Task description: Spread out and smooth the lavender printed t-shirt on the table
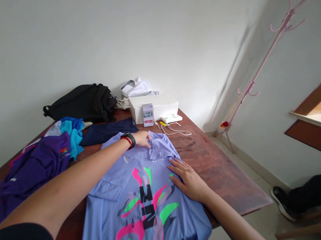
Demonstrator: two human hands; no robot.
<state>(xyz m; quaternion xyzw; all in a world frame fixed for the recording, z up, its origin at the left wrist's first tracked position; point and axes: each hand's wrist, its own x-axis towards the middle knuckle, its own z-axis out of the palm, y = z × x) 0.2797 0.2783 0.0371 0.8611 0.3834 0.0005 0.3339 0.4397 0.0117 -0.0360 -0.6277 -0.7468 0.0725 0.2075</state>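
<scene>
A lavender T-shirt (pixel 105 230) with a pink, green and black print lies spread over the near part of the table, its lower end hanging toward me. Both sleeves are turned inward onto the body. My left hand (pixel 142 139), a dark band at its wrist, reaches across to the shirt's far end; its fingers are closed on the fabric beside the right-hand sleeve (pixel 162 149). Part of that grip is hidden. Flat on the shirt's right edge rests my right hand (pixel 190 179), fingers stretched out and holding nothing.
Left on the wooden table (pixel 218 175) are a purple garment pile (pixel 41 159), turquoise cloth (pixel 76 139) and a folded navy garment (pixel 109 131). Behind stand a black backpack (pixel 80 102) and a white box (pixel 158 106). A white cable (pixel 177 130) lies nearby; a pink coat rack (pixel 268 54) stands right.
</scene>
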